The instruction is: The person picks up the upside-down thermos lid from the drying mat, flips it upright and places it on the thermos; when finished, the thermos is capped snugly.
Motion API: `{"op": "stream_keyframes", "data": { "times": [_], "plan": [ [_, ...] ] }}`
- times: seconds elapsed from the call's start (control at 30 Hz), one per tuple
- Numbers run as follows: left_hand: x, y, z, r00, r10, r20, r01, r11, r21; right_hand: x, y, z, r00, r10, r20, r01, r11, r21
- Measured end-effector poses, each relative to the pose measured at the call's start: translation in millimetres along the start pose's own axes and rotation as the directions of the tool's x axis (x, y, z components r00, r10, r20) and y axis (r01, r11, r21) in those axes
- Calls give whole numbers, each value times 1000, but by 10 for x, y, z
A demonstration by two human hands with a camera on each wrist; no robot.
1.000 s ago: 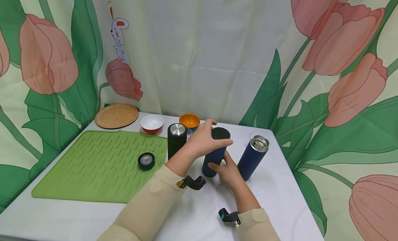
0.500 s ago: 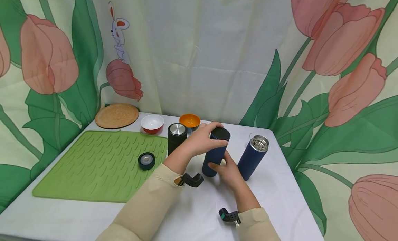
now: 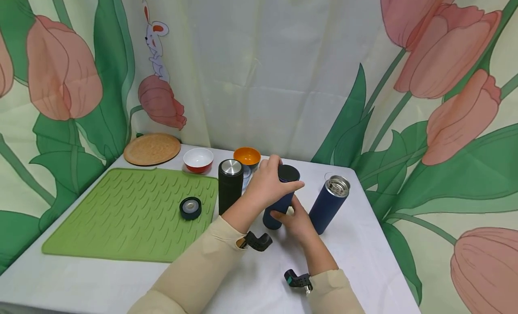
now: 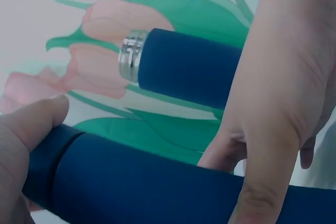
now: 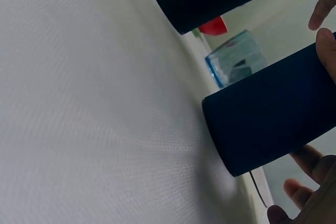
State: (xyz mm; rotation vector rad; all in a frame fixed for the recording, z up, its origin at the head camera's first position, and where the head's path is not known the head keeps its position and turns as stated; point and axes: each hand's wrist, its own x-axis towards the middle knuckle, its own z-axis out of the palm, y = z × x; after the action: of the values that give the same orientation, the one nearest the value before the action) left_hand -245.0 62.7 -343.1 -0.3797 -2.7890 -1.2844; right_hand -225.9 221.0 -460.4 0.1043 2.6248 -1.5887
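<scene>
A dark blue thermos bottle (image 3: 279, 204) with a dark-topped lid (image 3: 289, 172) stands upright on the table in front of me. My left hand (image 3: 265, 181) grips the lid from above, its thumb across the near side. Lower down, my right hand (image 3: 297, 222) holds the bottle's body between thumb and fingers. The left wrist view shows a thin dark seam between lid (image 4: 50, 163) and body (image 4: 142, 177). Right of my hands is a second blue thermos bottle (image 3: 328, 206), uncapped, its steel threaded neck (image 4: 131, 56) showing.
Left of my hands stands a black thermos (image 3: 229, 188) with a steel top. A round black lid (image 3: 190, 208) lies on the green mat (image 3: 121, 215). Farther back are a red-and-white bowl (image 3: 198, 160), an orange bowl (image 3: 247, 156) and a round wooden board (image 3: 151, 149).
My left hand turned slightly leftward around the lid, then swung back to the right, its thumb tip now farther right. The right hand and bottle stayed nearly in place.
</scene>
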Motion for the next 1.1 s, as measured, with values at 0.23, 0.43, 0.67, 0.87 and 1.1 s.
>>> {"op": "stream_keyframes", "data": {
  "times": [0.23, 0.43, 0.67, 0.87, 1.1],
  "plan": [
    [21, -90, -138, 986, 96, 135, -89, 994, -55, 6, 6, -7, 1000, 28, 7, -28, 999, 14],
    [14, -55, -82, 994, 20, 105, -12, 997, -79, -2, 11, -7, 1000, 30, 9, -30, 999, 16],
    [-35, 30, 43, 995, -80, -53, 76, 994, -74, -10, -15, 4, 1000, 10, 9, -10, 1000, 26],
    [-8, -81, -72, 998, 26, 61, -21, 997, -75, -6, -6, 6, 1000, 19, 0, -19, 1000, 17],
    [40, -153, -205, 972, 89, 217, -52, 983, -173, -17, -4, 15, 999, 24, -20, -24, 1000, 0]
  ]
}}
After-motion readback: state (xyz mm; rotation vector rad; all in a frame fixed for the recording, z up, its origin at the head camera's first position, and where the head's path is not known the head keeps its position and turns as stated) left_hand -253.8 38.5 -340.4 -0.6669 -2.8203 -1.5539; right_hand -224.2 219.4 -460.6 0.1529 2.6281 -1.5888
